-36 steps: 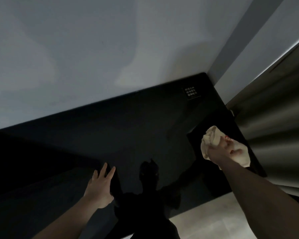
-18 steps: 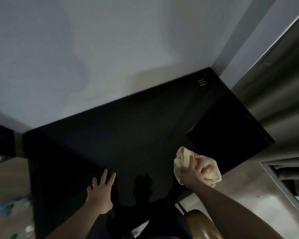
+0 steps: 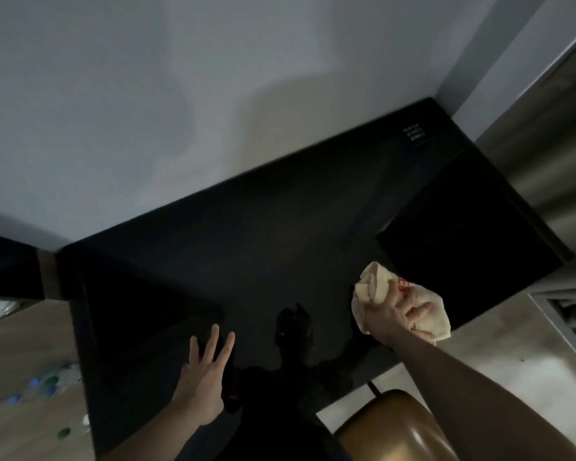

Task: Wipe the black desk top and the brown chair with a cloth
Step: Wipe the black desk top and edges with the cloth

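The glossy black desk top (image 3: 263, 247) stretches from lower left to the far right corner against a pale wall. My right hand (image 3: 393, 319) grips a bunched cream cloth (image 3: 376, 286) with red print and presses it on the desk near its front right edge. My left hand (image 3: 207, 377) lies flat on the desk near the front, fingers spread, holding nothing. The shiny brown chair (image 3: 393, 430) shows at the bottom right, below my right forearm.
A small white-printed label (image 3: 413, 134) sits at the desk's far right corner. Grey curtains (image 3: 552, 134) hang on the right. A wooden surface (image 3: 17, 361) with small coloured bits adjoins the desk's left end. Pale floor (image 3: 512, 354) lies to the right.
My right hand with the cloth has slid from the desk's right edge toward the front middle. The view has tilted down, bringing the chair and left wooden surface into sight. My left hand stayed flat.
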`<state>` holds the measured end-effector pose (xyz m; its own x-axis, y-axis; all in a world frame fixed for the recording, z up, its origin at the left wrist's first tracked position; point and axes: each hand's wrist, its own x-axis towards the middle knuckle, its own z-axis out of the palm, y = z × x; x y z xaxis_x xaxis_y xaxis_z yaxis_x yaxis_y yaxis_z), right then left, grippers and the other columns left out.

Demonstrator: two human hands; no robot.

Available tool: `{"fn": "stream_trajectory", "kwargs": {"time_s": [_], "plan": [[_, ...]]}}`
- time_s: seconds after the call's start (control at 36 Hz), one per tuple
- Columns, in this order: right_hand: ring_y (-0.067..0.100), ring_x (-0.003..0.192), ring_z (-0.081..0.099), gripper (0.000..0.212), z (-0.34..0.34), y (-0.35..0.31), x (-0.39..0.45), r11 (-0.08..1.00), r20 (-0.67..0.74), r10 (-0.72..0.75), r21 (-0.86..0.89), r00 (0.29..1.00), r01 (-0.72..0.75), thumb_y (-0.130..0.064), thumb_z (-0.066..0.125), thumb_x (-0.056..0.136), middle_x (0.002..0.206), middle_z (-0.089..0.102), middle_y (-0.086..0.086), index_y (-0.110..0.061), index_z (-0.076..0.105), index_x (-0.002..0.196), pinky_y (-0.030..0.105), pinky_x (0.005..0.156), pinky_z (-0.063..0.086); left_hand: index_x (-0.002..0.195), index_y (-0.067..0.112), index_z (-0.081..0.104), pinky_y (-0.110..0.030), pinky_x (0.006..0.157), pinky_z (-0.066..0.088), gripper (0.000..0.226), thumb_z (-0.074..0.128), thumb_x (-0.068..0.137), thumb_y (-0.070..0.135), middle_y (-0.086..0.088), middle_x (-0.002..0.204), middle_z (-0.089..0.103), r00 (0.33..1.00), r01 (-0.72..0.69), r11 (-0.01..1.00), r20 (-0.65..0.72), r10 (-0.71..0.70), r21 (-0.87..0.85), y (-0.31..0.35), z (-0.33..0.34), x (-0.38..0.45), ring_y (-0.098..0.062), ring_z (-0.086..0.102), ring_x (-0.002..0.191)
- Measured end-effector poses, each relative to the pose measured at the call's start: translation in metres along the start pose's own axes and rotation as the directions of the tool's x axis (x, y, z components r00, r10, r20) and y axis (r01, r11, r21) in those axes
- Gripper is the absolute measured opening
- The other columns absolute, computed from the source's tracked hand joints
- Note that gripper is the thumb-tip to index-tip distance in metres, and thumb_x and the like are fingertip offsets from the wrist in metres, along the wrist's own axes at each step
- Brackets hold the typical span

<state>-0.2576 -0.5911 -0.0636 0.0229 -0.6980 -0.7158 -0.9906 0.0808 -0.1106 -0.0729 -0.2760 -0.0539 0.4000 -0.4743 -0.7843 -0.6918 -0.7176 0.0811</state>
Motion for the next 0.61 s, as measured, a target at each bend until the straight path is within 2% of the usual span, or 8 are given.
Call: {"fn": "stream_trajectory", "kwargs": {"time_s": [0.08, 0.19, 0.31, 0.42, 0.5, 0.56, 0.61], "plan": [[0.038, 0.147, -0.031, 0.091, -0.001, -0.005, 0.003, 0.999, -0.037, 0.024, 0.027, 0.999, -0.023, -0.080, 0.038, 0.086, 0.166, -0.019, -0.005, -0.043, -0.008, 0.155, 0.079, 0.107, -0.009, 0.157, 0.036, -0.023, -0.040, 0.111, 0.046, 0.119, 0.070, 0.088, 0.007, 0.005, 0.158, -0.041, 1.000, -0.005, 1.000, -0.022, 0.005, -0.019, -0.001, 0.000, -0.002, -0.044, -0.017, 0.152], [0.041, 0.148, -0.027, 0.094, -0.006, -0.008, 0.004, 0.999, -0.050, 0.018, 0.027, 0.999, -0.017, -0.082, 0.040, 0.085, 0.167, -0.016, -0.002, -0.041, -0.007, 0.156, 0.079, 0.109, -0.007, 0.160, 0.038, -0.010, -0.044, 0.121, 0.033, 0.109, 0.070, 0.091, 0.014, 0.007, 0.166, -0.028, 1.000, -0.009, 0.998, -0.009, 0.009, -0.068, -0.003, -0.011, -0.005, -0.040, -0.012, 0.154], [0.043, 0.148, -0.026, 0.095, -0.006, -0.007, 0.005, 1.000, -0.047, 0.019, 0.002, 0.999, -0.018, -0.081, 0.039, 0.085, 0.167, -0.016, 0.000, -0.041, -0.009, 0.156, 0.077, 0.112, -0.004, 0.162, 0.037, 0.004, -0.045, 0.124, 0.026, 0.097, 0.070, 0.093, 0.023, 0.009, 0.169, -0.017, 1.000, -0.023, 0.997, 0.018, 0.024, -0.079, -0.008, -0.024, -0.009, -0.036, -0.013, 0.155], [0.042, 0.150, -0.021, 0.104, -0.005, -0.006, -0.001, 1.000, -0.093, 0.000, -0.001, 0.996, 0.000, -0.088, 0.025, 0.072, 0.168, -0.010, 0.004, -0.038, -0.006, 0.158, 0.074, 0.113, -0.005, 0.162, 0.036, 0.007, -0.048, 0.125, 0.022, 0.093, 0.069, 0.094, 0.025, 0.009, 0.168, -0.017, 0.999, -0.039, 0.994, 0.014, 0.040, -0.105, -0.018, -0.022, -0.014, -0.034, -0.015, 0.155], [0.041, 0.150, -0.018, 0.102, 0.005, -0.006, -0.009, 1.000, -0.114, -0.002, -0.017, 0.993, 0.000, -0.090, 0.027, 0.078, 0.167, -0.007, 0.005, -0.036, -0.008, 0.157, 0.076, 0.112, 0.000, 0.162, 0.036, 0.006, -0.045, 0.125, 0.022, 0.090, 0.066, 0.096, 0.030, 0.008, 0.168, -0.018, 0.999, -0.046, 0.993, -0.008, 0.045, -0.113, -0.035, -0.013, -0.025, -0.034, -0.016, 0.155], [0.042, 0.151, -0.015, 0.106, 0.016, -0.008, -0.023, 0.998, -0.117, -0.011, -0.065, 0.993, 0.003, -0.095, 0.022, 0.075, 0.168, -0.007, 0.004, -0.036, -0.011, 0.157, 0.078, 0.111, 0.005, 0.163, 0.035, 0.005, -0.044, 0.125, 0.021, 0.089, 0.065, 0.097, 0.032, 0.007, 0.168, -0.019, 0.998, -0.065, 0.995, -0.016, 0.064, -0.073, -0.053, -0.006, -0.033, -0.035, -0.015, 0.155], [0.042, 0.151, -0.014, 0.092, 0.034, -0.013, -0.045, 0.996, -0.104, -0.016, -0.083, 0.994, 0.008, -0.081, 0.032, 0.087, 0.167, -0.008, 0.002, -0.037, -0.008, 0.158, 0.078, 0.110, 0.010, 0.163, 0.034, 0.003, -0.043, 0.126, 0.021, 0.089, 0.064, 0.097, 0.034, 0.005, 0.168, -0.019, 0.997, -0.072, 0.996, -0.019, 0.071, -0.060, -0.076, 0.003, -0.043, -0.036, -0.015, 0.155]]}}
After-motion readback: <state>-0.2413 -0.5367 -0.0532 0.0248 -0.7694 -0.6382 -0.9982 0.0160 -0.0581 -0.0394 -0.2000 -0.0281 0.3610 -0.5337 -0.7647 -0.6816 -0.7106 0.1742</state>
